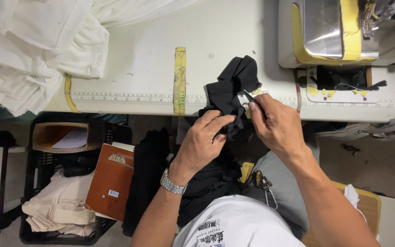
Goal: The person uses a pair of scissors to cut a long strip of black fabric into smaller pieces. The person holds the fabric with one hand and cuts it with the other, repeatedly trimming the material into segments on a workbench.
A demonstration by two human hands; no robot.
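Bench surroundings, non-work items.
White fabric pile (pixel 33 41) upper left; sewing machine (pixel 339 32) upper right; brown box (pixel 111 180) and beige cloth (pixel 60 203) in floor crate.

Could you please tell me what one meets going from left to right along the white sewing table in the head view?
White garments → yellow tape strip → black fabric held by left hand and right hand → sewing machine.

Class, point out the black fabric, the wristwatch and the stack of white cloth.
black fabric (pixel 234 80), head view, on its upper bunched fold.
wristwatch (pixel 173 184), head view, on its metal band.
stack of white cloth (pixel 33 45), head view, on its folded top layer.
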